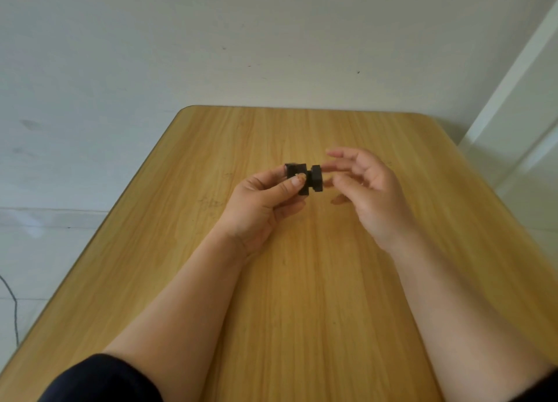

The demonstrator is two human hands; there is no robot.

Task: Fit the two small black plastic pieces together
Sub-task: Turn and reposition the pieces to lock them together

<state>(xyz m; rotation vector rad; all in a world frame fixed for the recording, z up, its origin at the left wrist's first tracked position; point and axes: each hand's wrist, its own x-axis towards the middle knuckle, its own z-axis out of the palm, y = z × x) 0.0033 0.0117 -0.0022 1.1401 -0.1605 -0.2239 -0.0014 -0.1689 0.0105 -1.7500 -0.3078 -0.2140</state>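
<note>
Above the bench [302, 281], we are pinching the blocky piece [297, 175] in our left hand [259, 202]; the flat piece [316, 178] is touching its right face. Our right hand [371, 190] is hanging open beside it, empty. Both look light and rigid; the pair's axis is running left-right.

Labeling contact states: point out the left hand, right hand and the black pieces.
left hand [259, 203], head view, back of the hand below the thumb.
right hand [373, 191], head view, on the palm.
black pieces [316, 178], head view, on the right-side block.
</note>
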